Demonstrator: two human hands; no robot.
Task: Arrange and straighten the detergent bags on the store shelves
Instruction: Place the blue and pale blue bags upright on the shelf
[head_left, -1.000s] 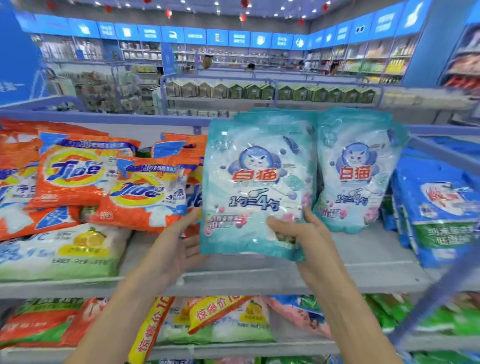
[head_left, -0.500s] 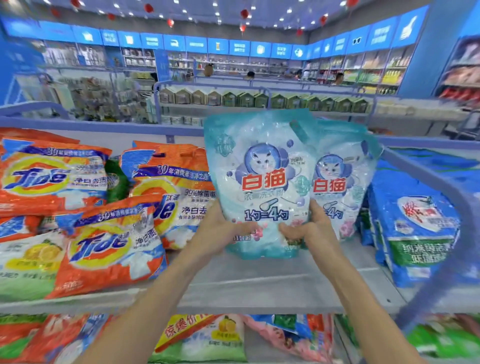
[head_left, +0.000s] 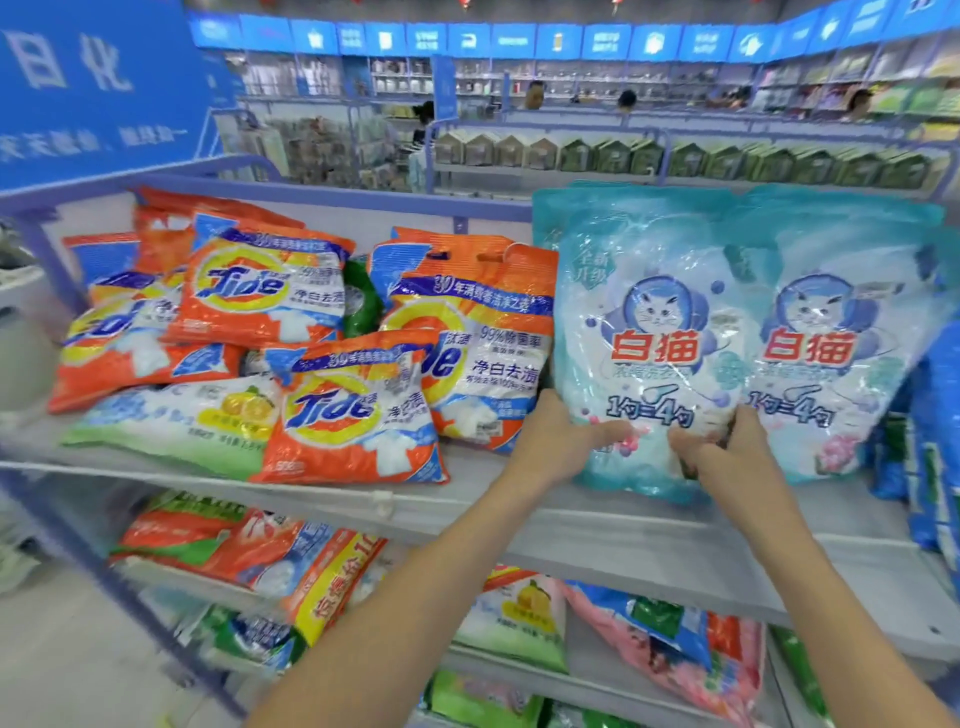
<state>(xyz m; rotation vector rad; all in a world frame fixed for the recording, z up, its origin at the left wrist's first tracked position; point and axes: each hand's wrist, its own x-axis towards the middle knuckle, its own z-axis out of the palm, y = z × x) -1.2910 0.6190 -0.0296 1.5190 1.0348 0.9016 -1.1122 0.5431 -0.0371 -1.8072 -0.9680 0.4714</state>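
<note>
A teal detergent bag with a cat logo (head_left: 644, 312) stands upright on the grey top shelf (head_left: 597, 535). My left hand (head_left: 558, 439) grips its lower left corner and my right hand (head_left: 727, 447) grips its lower right part. A second, matching teal bag (head_left: 841, 332) stands just to its right, partly behind it. Left of them, several orange Tide bags (head_left: 358, 410) lie in a loose, tilted heap, with a white and green lemon bag (head_left: 176, 421) flat at the front.
Blue detergent bags (head_left: 935, 431) stand at the far right of the shelf. The lower shelf holds mixed bags, including a pink one (head_left: 670, 644) and a yellow-labelled one (head_left: 332, 577). A blue sign (head_left: 93, 88) rises at the left. Other aisles and people stand behind.
The view has swung left and nearer. The teal bag in my hands now stands on the shelf beside its twin, and both hands keep their grip low on it.
</note>
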